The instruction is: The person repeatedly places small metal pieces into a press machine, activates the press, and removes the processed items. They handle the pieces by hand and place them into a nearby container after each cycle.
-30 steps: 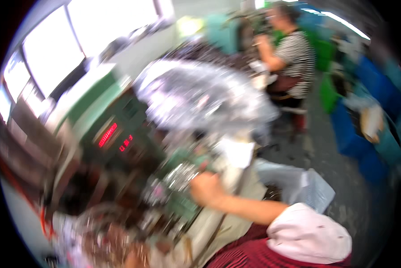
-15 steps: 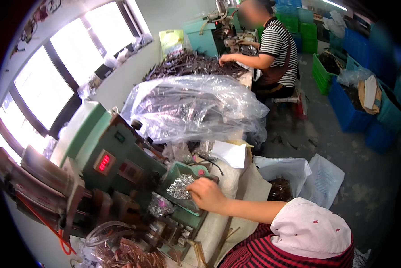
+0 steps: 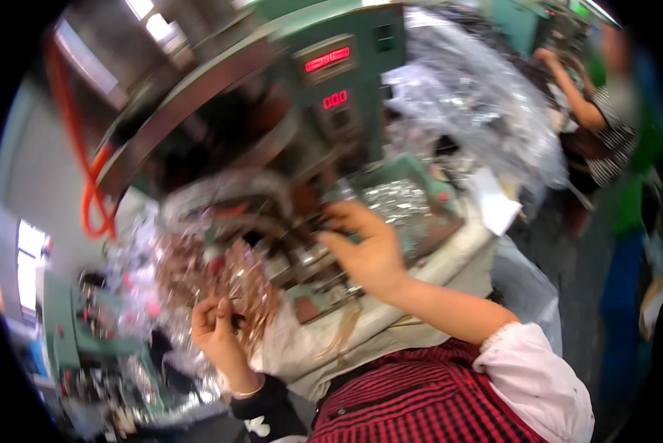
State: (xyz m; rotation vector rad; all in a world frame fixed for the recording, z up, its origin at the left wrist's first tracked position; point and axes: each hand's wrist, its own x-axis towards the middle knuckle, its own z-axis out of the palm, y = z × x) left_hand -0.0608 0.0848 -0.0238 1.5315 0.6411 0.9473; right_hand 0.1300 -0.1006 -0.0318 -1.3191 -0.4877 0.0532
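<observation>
Copper wire pieces: a loose, shiny copper-coloured bundle [image 3: 246, 284] lies in front of the person, left of centre, just above the left hand and partly over crinkled clear plastic.
Left hand fingers: curled into a loose fist [image 3: 217, 325], thumb and forefinger pinched together at the lower edge of the copper bundle; what they grip is too blurred to tell for sure, though it looks like a few strands.
Left wrist: a thin bracelet and a dark sleeve cuff [image 3: 261, 402] follow down toward the lower edge.
Right hand fingers: spread and bent, the right hand [image 3: 365, 247] reaches forward with its fingertips at the dark working area of the machine; whether they hold anything cannot be told.
Right arm: bare forearm, then a pale rolled sleeve [image 3: 534, 376] at the lower right.
Machine: a green bench press [image 3: 361, 66] with two red number displays on its front stands just behind the right hand.
Metal parts: a silvery heap [image 3: 402, 203] sits on the machine's green bed, just right of the right hand.
Plastic bag: a large clear bag [image 3: 472, 103] lies behind, upper right.
Hose: an orange hose [image 3: 88, 184] hangs at the left.
Clothing: a red and black checked shirt [image 3: 427, 402] fills the lower middle.
Other person: someone in a striped top [image 3: 605, 133] works at the far upper right, well apart.
</observation>
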